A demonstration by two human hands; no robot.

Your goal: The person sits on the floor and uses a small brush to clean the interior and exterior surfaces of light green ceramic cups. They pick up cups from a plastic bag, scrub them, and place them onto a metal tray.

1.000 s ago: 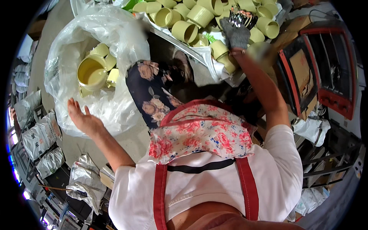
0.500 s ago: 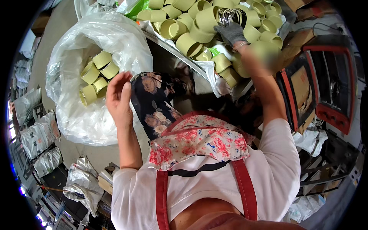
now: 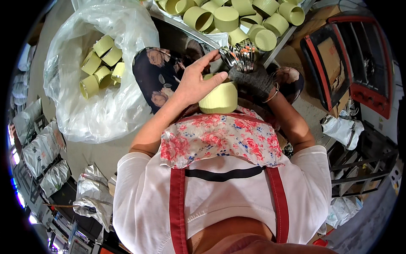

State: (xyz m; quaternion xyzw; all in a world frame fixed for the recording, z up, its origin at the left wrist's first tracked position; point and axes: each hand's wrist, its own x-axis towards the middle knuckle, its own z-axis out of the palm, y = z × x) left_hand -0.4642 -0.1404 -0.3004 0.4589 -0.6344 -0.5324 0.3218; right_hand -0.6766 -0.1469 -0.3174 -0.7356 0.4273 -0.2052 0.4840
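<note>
Grey floor (image 3: 98, 153), tray edge (image 3: 186, 28) ahead; left hand (image 3: 196, 81) at cup (image 3: 220, 100)

Through one head-worn fisheye, I look steeply down, close above the white shirt (image 3: 230, 194) and floral-print apron (image 3: 220, 139).

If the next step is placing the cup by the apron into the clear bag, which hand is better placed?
Probably the left hand: it is at the cup and nearer the bag, while the gloved right hand is occupied with metal pieces.
</note>
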